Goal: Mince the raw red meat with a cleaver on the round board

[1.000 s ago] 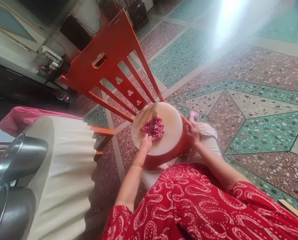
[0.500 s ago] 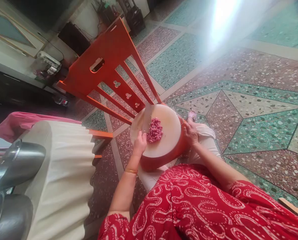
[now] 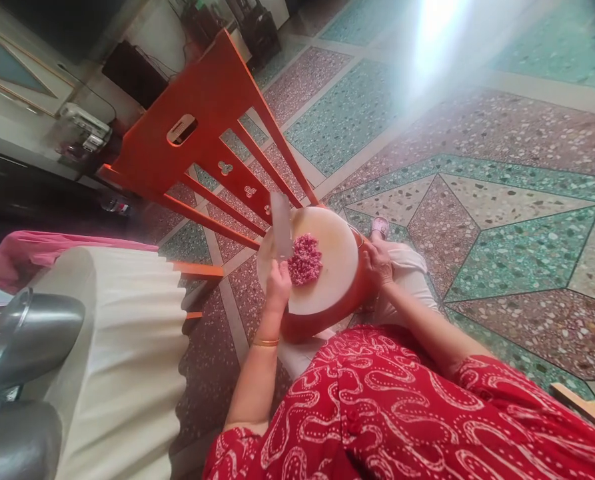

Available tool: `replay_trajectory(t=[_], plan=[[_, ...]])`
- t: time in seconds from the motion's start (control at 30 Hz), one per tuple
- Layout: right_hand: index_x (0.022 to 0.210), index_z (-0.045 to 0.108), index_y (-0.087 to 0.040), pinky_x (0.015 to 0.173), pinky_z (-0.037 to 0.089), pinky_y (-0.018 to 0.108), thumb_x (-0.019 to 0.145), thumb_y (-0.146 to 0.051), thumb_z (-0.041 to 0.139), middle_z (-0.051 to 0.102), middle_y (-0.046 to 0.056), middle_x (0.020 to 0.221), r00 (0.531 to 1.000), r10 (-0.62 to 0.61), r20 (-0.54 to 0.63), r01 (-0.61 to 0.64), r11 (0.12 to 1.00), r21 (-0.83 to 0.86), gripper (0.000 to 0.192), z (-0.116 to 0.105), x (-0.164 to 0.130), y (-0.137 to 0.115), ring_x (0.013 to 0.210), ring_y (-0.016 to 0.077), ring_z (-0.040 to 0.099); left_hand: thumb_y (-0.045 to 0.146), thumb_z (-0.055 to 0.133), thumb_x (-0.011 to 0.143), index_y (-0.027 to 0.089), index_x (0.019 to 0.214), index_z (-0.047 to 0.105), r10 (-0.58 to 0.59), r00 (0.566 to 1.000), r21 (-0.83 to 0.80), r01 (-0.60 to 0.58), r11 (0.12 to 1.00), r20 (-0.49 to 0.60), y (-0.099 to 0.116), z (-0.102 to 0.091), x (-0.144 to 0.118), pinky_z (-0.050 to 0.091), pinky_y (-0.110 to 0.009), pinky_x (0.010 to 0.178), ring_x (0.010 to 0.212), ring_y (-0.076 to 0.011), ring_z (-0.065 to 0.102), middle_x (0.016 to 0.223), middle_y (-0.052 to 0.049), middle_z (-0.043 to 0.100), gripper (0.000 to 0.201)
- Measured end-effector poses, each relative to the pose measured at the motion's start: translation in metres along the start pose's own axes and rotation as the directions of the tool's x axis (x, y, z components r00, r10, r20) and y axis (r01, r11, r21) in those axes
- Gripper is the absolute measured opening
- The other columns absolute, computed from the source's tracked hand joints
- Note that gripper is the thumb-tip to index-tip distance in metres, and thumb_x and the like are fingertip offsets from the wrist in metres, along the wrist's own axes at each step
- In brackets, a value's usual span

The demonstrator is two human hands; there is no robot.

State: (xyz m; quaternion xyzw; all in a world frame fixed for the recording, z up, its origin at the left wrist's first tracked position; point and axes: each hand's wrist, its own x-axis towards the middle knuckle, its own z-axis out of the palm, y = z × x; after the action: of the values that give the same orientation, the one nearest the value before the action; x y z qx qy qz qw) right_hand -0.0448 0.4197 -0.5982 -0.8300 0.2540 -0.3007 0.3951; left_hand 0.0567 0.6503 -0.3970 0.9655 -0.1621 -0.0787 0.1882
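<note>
My left hand (image 3: 278,283) is closed round the handle of a cleaver (image 3: 280,227). Its broad blade is raised, tilted, over the left part of a round white cutting board (image 3: 334,267). Beside the blade, a heap of minced pink meat (image 3: 306,260) lies on the board. The board rests on the seat of an orange wooden chair (image 3: 307,328). At the seat's right edge, by the board's wire loop, my right hand (image 3: 378,262) grips the rim; some of its fingertips are hidden.
At left stands a table with a cream ruffled cloth (image 3: 127,347), bearing metal pots (image 3: 52,333) and a pink cloth (image 3: 67,250). The chair's slatted back (image 3: 202,133) rises beyond the board. Patterned terrazzo floor (image 3: 527,247) spreads to the right.
The cleaver has lifted and swung left, away from the meat, its blade now more edge-down. My right hand stays at the seat's edge. The whole view has shifted slightly.
</note>
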Motion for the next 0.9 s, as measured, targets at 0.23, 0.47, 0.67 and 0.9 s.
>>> replay_trajectory(t=[0.23,0.47,0.67,0.9], plan=[[0.113,0.059,-0.022,0.083,0.044,0.044,0.085,-0.032,0.041,0.06,0.01,0.106,1.0,0.004,0.002,-0.004,1.0,-0.008,0.034,0.002,0.001,0.002,0.095,0.0246,0.053,0.035,0.032,0.094,0.015,0.112,0.05,0.01,0.995,0.07,-0.017,0.997,0.098,-0.003,0.01,-0.009,0.044,-0.027,0.064,0.08,-0.0226,0.065,0.086,-0.011,0.067,0.032],[0.113,0.058,-0.021,0.083,0.043,0.042,0.085,-0.032,0.041,0.059,0.01,0.107,1.0,0.021,-0.01,-0.021,1.0,-0.022,0.034,0.002,0.0,0.002,0.097,0.0247,0.052,0.032,0.034,0.094,0.014,0.107,0.051,-0.085,0.98,0.133,0.061,0.989,0.18,0.006,0.028,-0.019,0.044,-0.028,0.062,0.077,-0.0238,0.066,0.083,-0.013,0.067,0.029],[0.113,0.058,-0.02,0.083,0.044,0.042,0.086,-0.032,0.041,0.059,0.011,0.108,1.0,0.023,0.001,-0.023,1.0,-0.006,0.035,0.002,-0.001,0.0,0.097,0.0242,0.052,0.037,0.025,0.095,0.015,0.115,0.048,-0.024,0.996,0.084,0.017,0.996,0.081,-0.002,0.014,-0.013,0.045,-0.027,0.064,0.078,-0.0214,0.066,0.089,-0.012,0.068,0.038],[0.112,0.059,-0.021,0.082,0.044,0.043,0.085,-0.032,0.04,0.06,0.01,0.105,0.999,0.031,0.009,-0.032,0.999,0.033,0.034,0.005,0.001,0.003,0.095,0.024,0.053,0.032,0.035,0.093,0.016,0.106,0.052,-0.084,0.973,0.194,0.042,0.98,0.217,0.006,0.016,-0.017,0.043,-0.027,0.062,0.078,-0.0233,0.065,0.085,-0.012,0.067,0.026]])
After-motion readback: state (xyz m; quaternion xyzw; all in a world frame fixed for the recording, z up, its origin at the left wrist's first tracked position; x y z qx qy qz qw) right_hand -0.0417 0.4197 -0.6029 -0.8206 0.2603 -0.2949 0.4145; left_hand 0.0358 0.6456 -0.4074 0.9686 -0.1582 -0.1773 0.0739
